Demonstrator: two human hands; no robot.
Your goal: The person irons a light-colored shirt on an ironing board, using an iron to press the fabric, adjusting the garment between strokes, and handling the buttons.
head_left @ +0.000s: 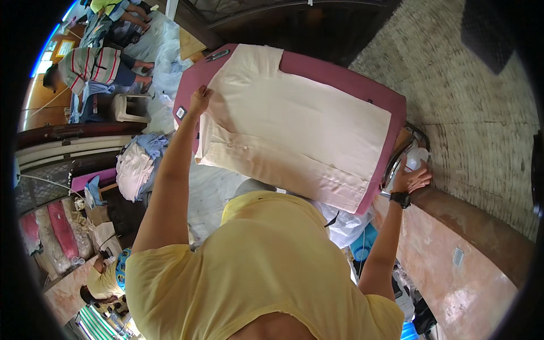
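A cream garment [294,113], with a few small buttons along a folded strip, is spread over a maroon padded ironing board [340,76]. My left hand [200,101] pinches the garment's edge at the board's left side. Off the board's right end, my right hand [412,179] has its fingers curled around a translucent plastic bottle [416,158]. The bottle's lower part is hidden by that hand. Beside it a dark curved metal frame [422,136] juts from the board's end.
A small dark tool [217,55] lies on the board's far left corner. A ledge [476,226] runs along the right. Piled clothes [136,167] sit to the left, near a plastic stool [129,107]. Other people [90,68] are at the far left; another person [105,280] is lower left.
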